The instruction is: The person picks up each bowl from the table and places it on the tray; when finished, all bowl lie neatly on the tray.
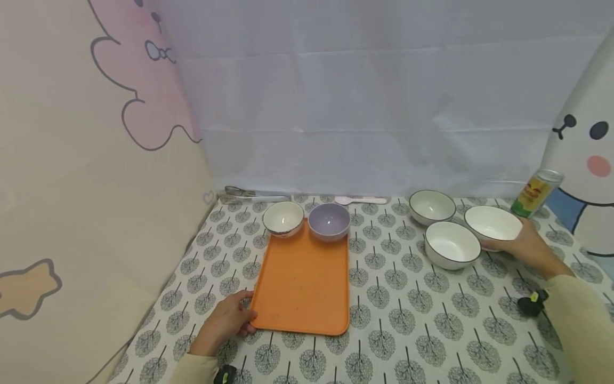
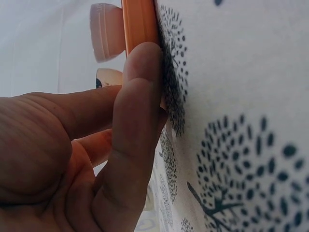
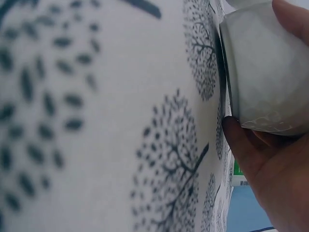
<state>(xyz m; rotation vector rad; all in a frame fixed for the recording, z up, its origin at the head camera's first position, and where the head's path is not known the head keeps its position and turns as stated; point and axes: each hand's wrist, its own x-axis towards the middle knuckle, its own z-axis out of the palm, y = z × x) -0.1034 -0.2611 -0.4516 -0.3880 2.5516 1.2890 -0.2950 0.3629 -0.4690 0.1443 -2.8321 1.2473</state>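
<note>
My left hand (image 1: 229, 318) grips the left edge of an orange tray (image 1: 307, 288) close to its near corner, with fingertips at the rim in the left wrist view. Over on the right, my right hand (image 1: 527, 246) holds a white bowl (image 1: 494, 224) by its side; the thumb and a fingertip lie against the outer wall (image 3: 270, 72) in the right wrist view. A second white bowl (image 1: 452, 246) sits just left of the held one, and a third, greyish-white bowl (image 1: 431, 207) stands behind them. At the tray's far end are a patterned white bowl (image 1: 283, 218) and a purple bowl (image 1: 329, 222).
A yellow and green can (image 1: 536, 193) stands behind the held bowl. Along the back edge lie a whisk (image 1: 240, 191) with other long utensils and a pale pink spoon (image 1: 360, 201). A tree-print cloth (image 1: 398, 298) covers the table; a white curtain (image 1: 336, 106) hangs behind it.
</note>
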